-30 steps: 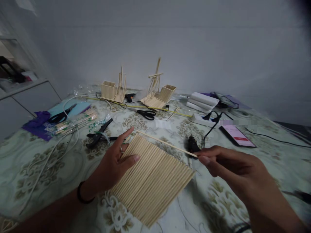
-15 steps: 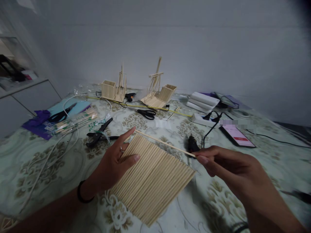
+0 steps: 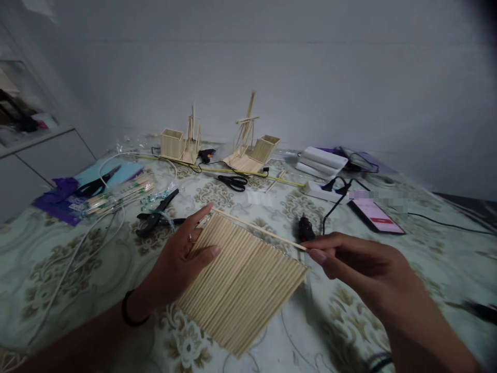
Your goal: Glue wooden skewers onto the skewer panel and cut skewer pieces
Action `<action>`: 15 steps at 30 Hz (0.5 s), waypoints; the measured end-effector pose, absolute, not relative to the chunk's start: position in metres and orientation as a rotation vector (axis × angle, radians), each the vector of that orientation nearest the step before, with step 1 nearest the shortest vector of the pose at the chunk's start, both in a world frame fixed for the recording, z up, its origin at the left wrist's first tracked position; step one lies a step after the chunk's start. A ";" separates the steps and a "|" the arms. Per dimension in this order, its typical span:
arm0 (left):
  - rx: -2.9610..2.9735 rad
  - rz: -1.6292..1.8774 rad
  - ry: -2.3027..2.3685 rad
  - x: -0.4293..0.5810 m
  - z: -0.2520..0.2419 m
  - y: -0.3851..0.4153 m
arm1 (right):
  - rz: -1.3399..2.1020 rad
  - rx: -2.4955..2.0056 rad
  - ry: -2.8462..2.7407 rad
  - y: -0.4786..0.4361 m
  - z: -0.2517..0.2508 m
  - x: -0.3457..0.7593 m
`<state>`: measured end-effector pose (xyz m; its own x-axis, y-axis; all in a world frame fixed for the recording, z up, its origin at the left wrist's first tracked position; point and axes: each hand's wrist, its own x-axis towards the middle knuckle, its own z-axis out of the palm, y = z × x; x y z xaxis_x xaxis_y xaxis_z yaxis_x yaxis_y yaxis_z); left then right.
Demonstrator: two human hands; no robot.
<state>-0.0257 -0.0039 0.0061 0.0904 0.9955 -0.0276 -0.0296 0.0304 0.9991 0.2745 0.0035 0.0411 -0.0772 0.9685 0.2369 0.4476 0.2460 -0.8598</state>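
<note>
My left hand grips the left edge of a flat panel of bamboo sticks laid side by side. Its thumb rests on top, and the index fingertip is at the panel's far corner. A single thin bamboo stick runs along the panel's far edge. Between thumb and fingers, my right hand pinches the right end of that stick. The stick's left end meets my left index fingertip, while its right end stands slightly off the panel. Just beyond my right hand, a black glue gun is partly hidden.
Two stick models stand by the wall. Black scissors, pliers and bagged sticks lie on the patterned tablecloth. A power strip with cords and a phone are at right.
The right end of the stick has come a little closer to the panel's edge along with my right hand. My left hand keeps its hold, and the view has shifted slightly.
</note>
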 end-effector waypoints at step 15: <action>1.231 1.147 1.135 -0.025 0.007 -0.005 | 0.768 -1.293 -1.683 0.001 0.044 0.276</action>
